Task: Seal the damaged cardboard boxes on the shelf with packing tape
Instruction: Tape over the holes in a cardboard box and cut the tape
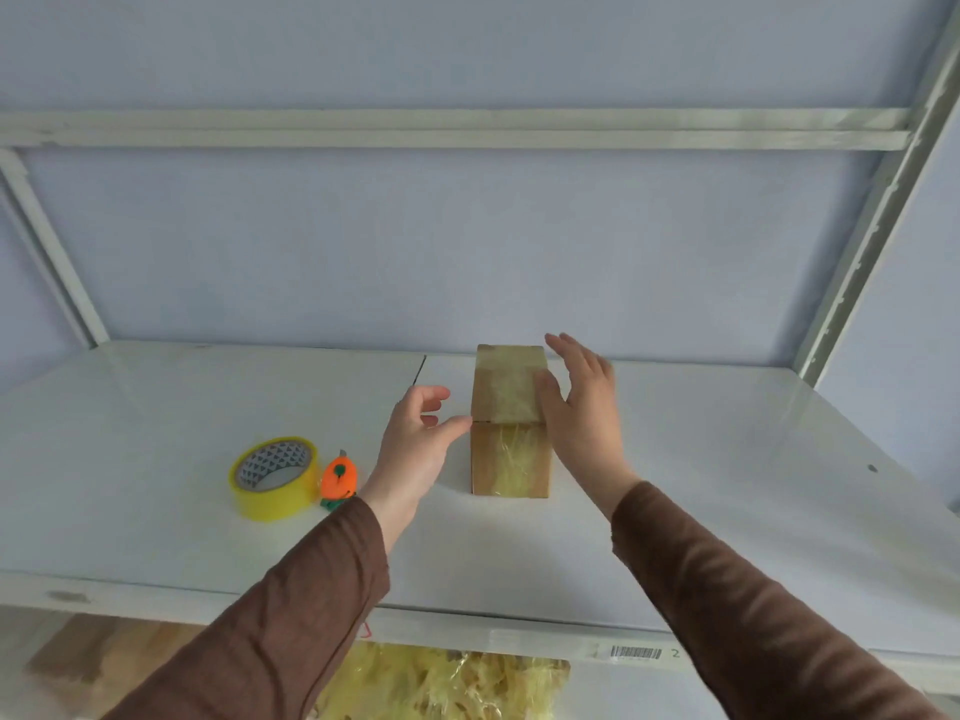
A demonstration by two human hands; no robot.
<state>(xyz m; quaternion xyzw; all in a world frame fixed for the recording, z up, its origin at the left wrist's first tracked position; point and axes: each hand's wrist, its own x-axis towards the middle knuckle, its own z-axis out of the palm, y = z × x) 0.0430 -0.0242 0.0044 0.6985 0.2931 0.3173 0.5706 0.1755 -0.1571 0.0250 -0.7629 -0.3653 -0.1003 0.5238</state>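
I watched both hands flank the cardboard box, which stood near the middle of the white shelf, its top and front already glazed with yellowish tape. The left hand hung loosely curled and empty, thumb tip at the box's front-left top corner; the right hand was spread flat, thumb against the right top edge, gripping nothing. To finish this step well, I judged the palms should press the tape down from the centre outward, working out bubbles and rubbing the wrinkled front strip firmly. The tape roll and orange cutter lay to the left, touching each other.
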